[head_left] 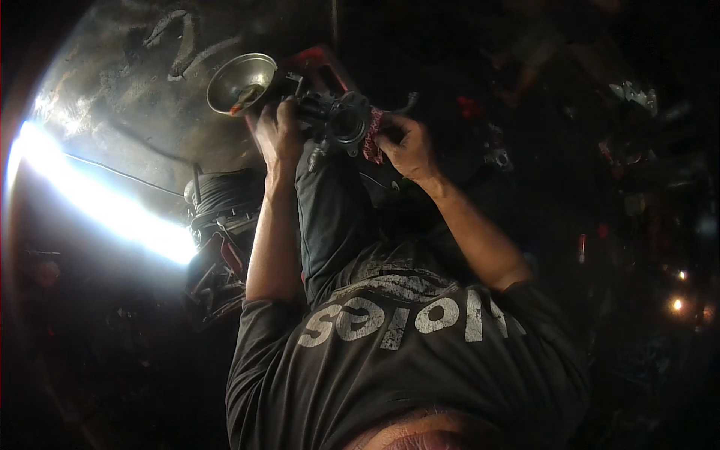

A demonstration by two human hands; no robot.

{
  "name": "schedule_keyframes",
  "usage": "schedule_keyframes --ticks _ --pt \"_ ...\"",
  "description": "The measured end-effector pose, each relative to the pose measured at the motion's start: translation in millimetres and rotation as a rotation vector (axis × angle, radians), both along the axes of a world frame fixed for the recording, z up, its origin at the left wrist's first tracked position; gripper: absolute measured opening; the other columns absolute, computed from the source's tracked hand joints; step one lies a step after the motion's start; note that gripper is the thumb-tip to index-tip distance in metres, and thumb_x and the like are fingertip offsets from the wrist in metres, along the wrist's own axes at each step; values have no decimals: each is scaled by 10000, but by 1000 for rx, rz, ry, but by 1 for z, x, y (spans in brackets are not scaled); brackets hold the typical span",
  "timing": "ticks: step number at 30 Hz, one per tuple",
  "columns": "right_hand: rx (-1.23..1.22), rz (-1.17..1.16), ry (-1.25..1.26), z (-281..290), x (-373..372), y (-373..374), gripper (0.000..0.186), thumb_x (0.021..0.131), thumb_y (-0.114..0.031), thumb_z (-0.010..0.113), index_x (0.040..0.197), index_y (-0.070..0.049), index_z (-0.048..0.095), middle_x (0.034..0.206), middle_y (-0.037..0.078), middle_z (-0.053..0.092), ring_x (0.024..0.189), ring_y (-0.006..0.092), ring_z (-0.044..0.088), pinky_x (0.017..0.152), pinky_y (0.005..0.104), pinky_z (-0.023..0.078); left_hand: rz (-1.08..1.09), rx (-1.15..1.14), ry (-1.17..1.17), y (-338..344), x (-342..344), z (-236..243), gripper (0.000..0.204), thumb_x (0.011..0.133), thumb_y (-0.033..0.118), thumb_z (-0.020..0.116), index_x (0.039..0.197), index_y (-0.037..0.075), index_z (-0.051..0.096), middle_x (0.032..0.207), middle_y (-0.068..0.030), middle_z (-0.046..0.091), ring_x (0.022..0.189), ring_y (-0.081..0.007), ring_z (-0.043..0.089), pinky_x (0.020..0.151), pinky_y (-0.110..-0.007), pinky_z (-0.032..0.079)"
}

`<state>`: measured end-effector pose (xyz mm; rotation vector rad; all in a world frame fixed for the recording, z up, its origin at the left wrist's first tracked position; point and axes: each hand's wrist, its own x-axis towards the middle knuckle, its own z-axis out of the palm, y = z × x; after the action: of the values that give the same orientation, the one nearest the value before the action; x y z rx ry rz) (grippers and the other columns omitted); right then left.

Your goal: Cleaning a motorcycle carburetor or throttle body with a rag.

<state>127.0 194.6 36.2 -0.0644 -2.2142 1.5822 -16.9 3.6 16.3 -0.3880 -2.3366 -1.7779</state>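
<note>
A dark metal mechanical part with a round bore (346, 124), like a carburetor or throttle body, sits between my hands above my trousered leg. My left hand (279, 131) is closed on the left side of this part, just below a steel bowl (229, 75) with something small and orange inside. In my right hand (405, 150), a pink patterned cloth (373, 131) is pinched against the part's right side; some fingers are hidden behind the cloth.
A red object (330, 71), perhaps a tray, lies beyond the part. A large stained metal surface (127, 90) fills the upper left, beside a very bright strip of light. A coiled cord or hose (221, 191) and tools lie at my left. Dim clutter is at the right.
</note>
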Motion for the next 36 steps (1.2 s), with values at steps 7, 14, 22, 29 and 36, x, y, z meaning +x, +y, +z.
schedule_keyframes --ticks 7,14,22,29,36 --pt "-6 -16 28 -13 -2 3 189 840 -57 650 1013 13 679 910 107 710 843 161 671 764 295 519 -17 134 -106 12 8 28 512 878 411 531 977 -71 671 868 -201 684 770 -301 632 792 -414 477" --pt "62 -67 -28 -28 -5 11 187 826 -48 647 997 22 677 897 93 706 825 157 666 761 287 521 -66 43 -118 22 -17 0 509 881 373 533 1056 -93 639 957 -262 678 938 -366 655 834 -410 488" --pt "-87 -20 -187 -2 1 4 157 835 -41 632 973 24 669 847 79 699 831 158 667 750 289 524 -184 84 -161 13 -13 0 385 901 273 515 1024 -64 654 906 -203 690 860 -247 674 766 -361 506" --pt "149 -67 -39 -24 -4 21 225 797 36 580 1004 19 668 936 120 701 854 183 668 775 303 524 -208 234 -177 13 -16 -15 357 927 223 499 1042 -83 641 875 -133 681 743 -175 637 673 -313 509" --pt "679 23 380 36 2 13 306 739 48 575 1034 4 640 1097 143 639 1052 294 613 914 386 496 -142 132 -93 24 -8 -4 362 928 218 497 1098 -77 622 873 -145 683 790 -206 669 708 -322 520"
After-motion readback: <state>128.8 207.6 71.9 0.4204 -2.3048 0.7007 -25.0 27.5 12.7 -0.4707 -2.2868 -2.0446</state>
